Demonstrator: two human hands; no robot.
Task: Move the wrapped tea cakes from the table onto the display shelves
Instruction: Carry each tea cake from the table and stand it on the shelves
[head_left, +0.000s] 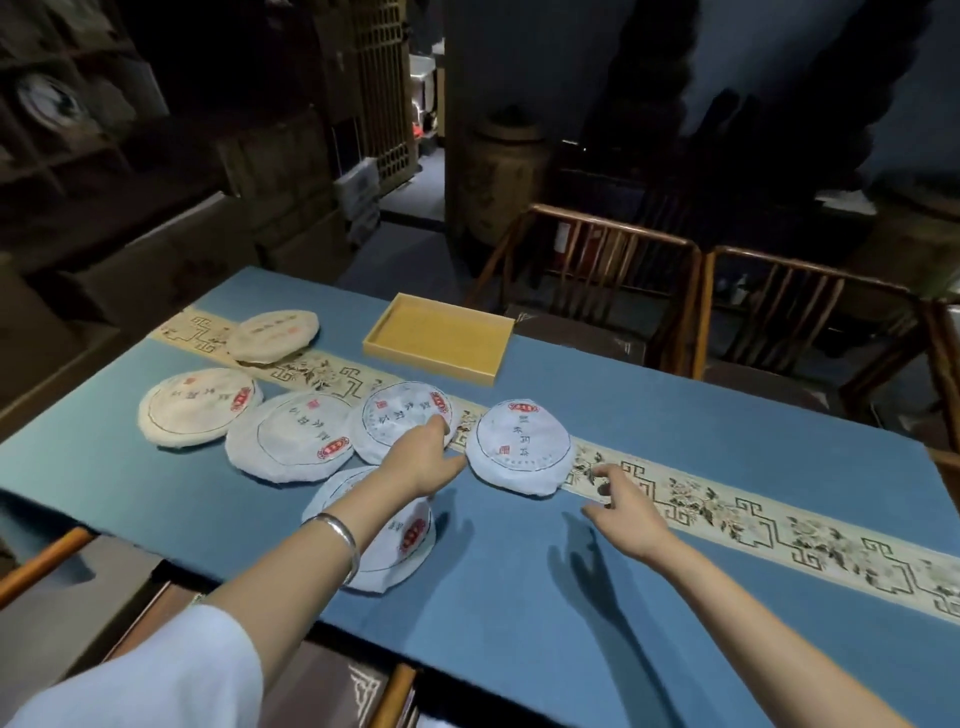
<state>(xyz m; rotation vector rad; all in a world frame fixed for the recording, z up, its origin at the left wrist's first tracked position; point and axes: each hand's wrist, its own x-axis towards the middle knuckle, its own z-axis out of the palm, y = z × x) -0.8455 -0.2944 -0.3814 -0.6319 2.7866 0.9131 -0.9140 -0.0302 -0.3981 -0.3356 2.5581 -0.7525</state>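
Note:
Several round tea cakes in white paper wrappers lie on the blue table (519, 587). The rightmost tea cake (521, 445) rests half on the patterned runner (753, 512). My left hand (418, 458) hovers just left of it, fingers spread, tips near another cake (405, 420). My right hand (626, 506) is open just right of the rightmost cake, holding nothing. A nearer cake (392, 540) lies partly under my left forearm. More cakes sit to the left: one (293, 436), one (200, 405), and a far one (274, 335). Dark display shelves (57, 114) stand at the far left.
An empty yellow tray (439, 338) sits at the table's far edge. Two wooden chairs (597, 280) stand behind the table on the right. Boxes are stacked at the back left, and a wooden bench edge (41, 564) shows near my left side.

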